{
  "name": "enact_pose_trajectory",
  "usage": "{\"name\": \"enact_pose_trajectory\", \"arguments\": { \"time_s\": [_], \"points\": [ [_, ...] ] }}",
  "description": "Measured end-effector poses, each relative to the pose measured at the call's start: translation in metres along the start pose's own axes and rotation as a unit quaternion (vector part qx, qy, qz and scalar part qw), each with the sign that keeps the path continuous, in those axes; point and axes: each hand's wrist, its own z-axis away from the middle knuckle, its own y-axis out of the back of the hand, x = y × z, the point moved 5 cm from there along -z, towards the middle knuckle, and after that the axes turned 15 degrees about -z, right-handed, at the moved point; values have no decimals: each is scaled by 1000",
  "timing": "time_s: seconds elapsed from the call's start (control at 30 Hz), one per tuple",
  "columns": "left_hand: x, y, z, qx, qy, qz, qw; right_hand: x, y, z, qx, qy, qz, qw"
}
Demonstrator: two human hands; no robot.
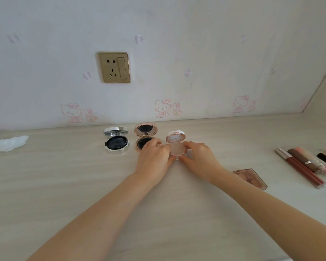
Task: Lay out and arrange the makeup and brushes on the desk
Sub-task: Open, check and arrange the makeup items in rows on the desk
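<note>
Both hands meet at a small pink compact, which sits open on the counter with its lid tilted back toward the wall. The left hand grasps the base from its left edge with curled fingers, and the right hand pinches the right edge between thumb and fingers.

Just beside it to the left stands a rose-gold compact, also open, its lower half partly hidden behind the left hand. Further left lies an open silver compact with a dark puff inside. The three form a row near the wall.

Right of the right forearm a brown eyeshadow palette lies flat. Near the right edge, a cluster of lip tubes and brushes lies side by side. A crumpled tissue rests far left. A gold socket plate is on the cartoon-cat wallpaper.
</note>
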Motion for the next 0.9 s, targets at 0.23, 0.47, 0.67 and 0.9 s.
{"name": "enact_pose_trajectory", "arguments": {
  "time_s": [0.23,0.47,0.67,0.9],
  "points": [
    [-3,-19,-22,-35,-27,-66,997,7,-1,-19,8,-12,-1,1000],
    [-9,-27,-32,-76,-15,-110,991,6,-7,-30,6,-8,31,999],
    [-10,-27,-33,-76,-5,-98,992,3,-4,-29,3,-26,31,999],
    [-10,-15,-15,-41,21,-72,996,2,9,-10,-32,-50,77,995]
  ]
}}
